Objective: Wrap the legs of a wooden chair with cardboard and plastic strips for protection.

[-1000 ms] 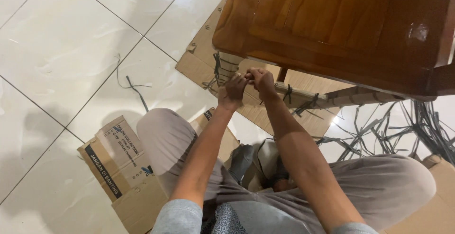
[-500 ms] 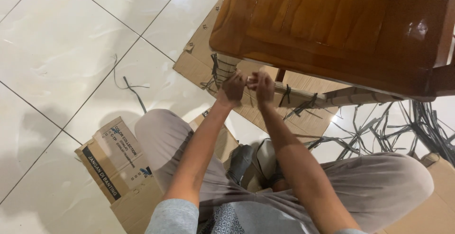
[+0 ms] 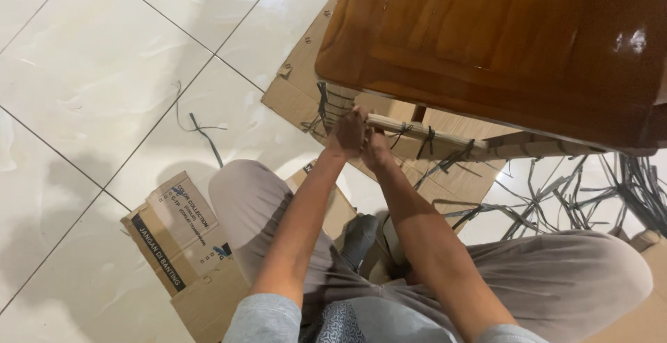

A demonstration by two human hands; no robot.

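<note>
Your left hand [image 3: 347,133] and right hand [image 3: 376,150] pinch a paper-wrapped rail [image 3: 445,137]; the glossy wooden tabletop [image 3: 500,37] hides its far end.

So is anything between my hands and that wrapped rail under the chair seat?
Nothing visible. The left hand and right hand are already on the cardboard-wrapped rail, beside the wrapped leg, under the wooden seat.

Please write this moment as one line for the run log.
left hand: on wrapped rail | right hand: beside it, same rail | wooden table: above | cut straps: on floor
</note>
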